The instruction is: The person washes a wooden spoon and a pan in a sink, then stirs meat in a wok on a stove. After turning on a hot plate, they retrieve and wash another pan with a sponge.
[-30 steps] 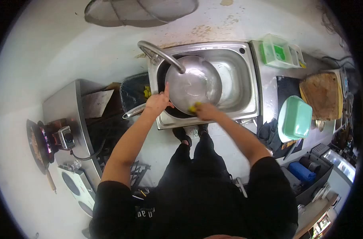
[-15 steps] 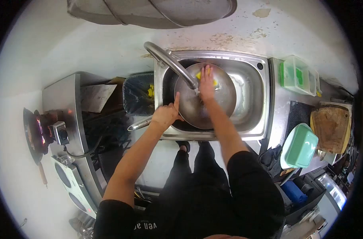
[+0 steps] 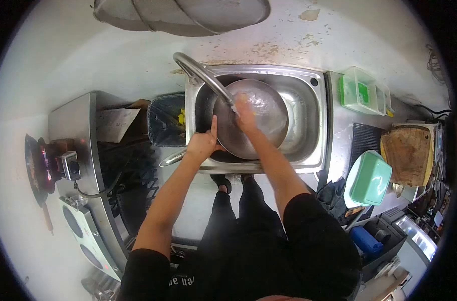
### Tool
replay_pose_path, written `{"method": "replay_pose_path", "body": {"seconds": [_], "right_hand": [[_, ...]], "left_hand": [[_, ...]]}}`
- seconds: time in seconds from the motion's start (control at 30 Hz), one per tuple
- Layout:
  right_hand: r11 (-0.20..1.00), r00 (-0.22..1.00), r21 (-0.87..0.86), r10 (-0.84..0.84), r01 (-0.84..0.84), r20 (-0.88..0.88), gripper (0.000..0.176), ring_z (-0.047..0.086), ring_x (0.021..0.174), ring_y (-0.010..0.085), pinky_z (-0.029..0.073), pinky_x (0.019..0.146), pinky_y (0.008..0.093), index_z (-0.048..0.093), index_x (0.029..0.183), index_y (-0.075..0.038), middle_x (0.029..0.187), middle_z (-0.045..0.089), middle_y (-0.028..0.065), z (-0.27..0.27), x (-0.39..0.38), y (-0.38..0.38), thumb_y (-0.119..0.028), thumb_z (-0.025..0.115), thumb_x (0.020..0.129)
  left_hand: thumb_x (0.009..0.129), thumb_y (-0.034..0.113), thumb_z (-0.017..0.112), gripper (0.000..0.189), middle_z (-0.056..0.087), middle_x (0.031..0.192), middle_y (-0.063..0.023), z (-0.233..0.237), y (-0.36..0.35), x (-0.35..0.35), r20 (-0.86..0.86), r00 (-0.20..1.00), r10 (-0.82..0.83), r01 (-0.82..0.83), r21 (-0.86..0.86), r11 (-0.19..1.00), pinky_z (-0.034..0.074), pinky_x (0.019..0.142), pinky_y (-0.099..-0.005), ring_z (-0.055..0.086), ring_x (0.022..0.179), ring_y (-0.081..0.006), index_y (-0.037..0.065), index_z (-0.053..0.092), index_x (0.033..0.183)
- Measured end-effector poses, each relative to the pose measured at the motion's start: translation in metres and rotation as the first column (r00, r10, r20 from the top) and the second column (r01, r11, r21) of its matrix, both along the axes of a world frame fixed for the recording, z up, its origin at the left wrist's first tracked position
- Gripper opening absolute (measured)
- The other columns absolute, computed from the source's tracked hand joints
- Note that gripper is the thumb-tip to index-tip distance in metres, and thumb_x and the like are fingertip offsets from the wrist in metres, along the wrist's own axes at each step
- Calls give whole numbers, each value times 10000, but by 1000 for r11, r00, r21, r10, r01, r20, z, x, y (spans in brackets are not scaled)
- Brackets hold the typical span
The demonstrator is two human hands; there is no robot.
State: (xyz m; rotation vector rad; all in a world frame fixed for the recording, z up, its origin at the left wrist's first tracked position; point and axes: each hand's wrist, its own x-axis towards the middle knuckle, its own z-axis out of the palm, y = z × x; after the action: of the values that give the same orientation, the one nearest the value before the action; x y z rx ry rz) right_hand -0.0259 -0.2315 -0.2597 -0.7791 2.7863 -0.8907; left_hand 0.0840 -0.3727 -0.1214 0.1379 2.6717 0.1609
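A large round steel wok [image 3: 263, 118] stands tilted in the steel sink [image 3: 319, 125]. My left hand [image 3: 202, 143] grips the wok's left rim. My right hand [image 3: 246, 113] presses a yellow sponge, mostly hidden under the fingers, against the wok's inside surface just under the spout of the curved tap [image 3: 203, 75]. The right hand is blurred by motion.
A black bin [image 3: 163, 120] sits left of the sink. To the right lie a green lidded box [image 3: 359, 90], a mint tub [image 3: 371, 178] and a wooden board [image 3: 406, 153]. A gas burner with a pan [image 3: 38, 168] is far left. A strainer [image 3: 183, 12] hangs above.
My right hand with the sponge went from the wok's near rim to its far side, then back toward the left centre. My left hand kept its hold on the rim.
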Motion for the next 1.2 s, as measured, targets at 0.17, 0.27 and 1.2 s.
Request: {"method": "replay_pose_path", "body": {"seconds": [0.17,0.27,1.2], "right_hand": [[904,765,-381,104,194,635,366,618,909,238,484,801,372,435,1295,-70,1055,623,122,96,4,1,-129,418,934],[381,283,-491,484,784,828,277,573,868,108,456,772,246,543,1177,-45,981,615,32,113,7,24,-158,437,947],[443,136,-417,538,794,832,193,599,730,190,498,649,295,548,1010,-22,821,604,65,110,-18,-28,-171,521,891]], "left_hand": [[771,268,657,807,468,1194,-238,27,5,-10,-204,942,268,-213,255,943,483,781,-385,566,974,-361,0,203,1381],[784,250,665,659,496,1203,-204,30,31,-53,-426,626,653,-317,625,713,454,838,-353,550,1029,-317,17,362,1321],[867,122,414,472,434,1306,-219,-21,18,-49,278,457,845,-482,876,-27,338,997,-336,433,1204,-305,-31,376,1312]]}}
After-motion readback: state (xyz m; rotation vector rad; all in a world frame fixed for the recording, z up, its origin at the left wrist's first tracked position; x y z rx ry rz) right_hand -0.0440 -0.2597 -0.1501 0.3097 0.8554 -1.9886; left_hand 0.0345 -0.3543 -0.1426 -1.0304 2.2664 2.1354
